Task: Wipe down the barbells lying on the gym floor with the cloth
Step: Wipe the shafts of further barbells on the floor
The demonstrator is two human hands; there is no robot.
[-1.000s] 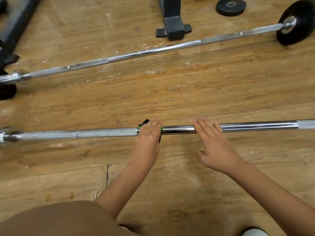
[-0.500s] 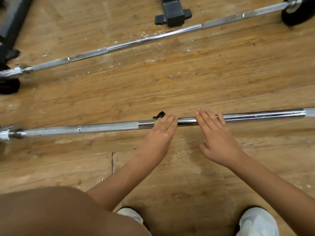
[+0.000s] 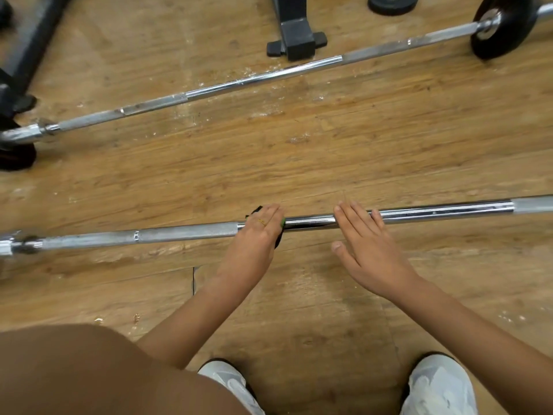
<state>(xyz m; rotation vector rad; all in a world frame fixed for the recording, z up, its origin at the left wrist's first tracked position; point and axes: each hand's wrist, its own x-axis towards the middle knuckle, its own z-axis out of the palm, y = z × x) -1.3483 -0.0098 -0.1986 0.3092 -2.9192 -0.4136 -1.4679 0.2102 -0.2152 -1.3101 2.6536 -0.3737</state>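
On the head view, my left hand [image 3: 254, 235] lies flat over the near barbell [image 3: 185, 231]. Its fingers are straight and pressed together, pushing the cloth [image 3: 278, 239] onto the shaft where the rough grip meets the smooth chrome. Only dark and green edges of the cloth peek out beside the hand, and I cannot see its thumb. My right hand [image 3: 371, 250] rests just to the right, fingers straight and slightly spread, tips across the bar, thumb apart on the near side. The bar lies on the floor [image 3: 329, 163]. The far barbell [image 3: 263, 74] lies well apart beyond it, with a plate [image 3: 505, 28] on its right end.
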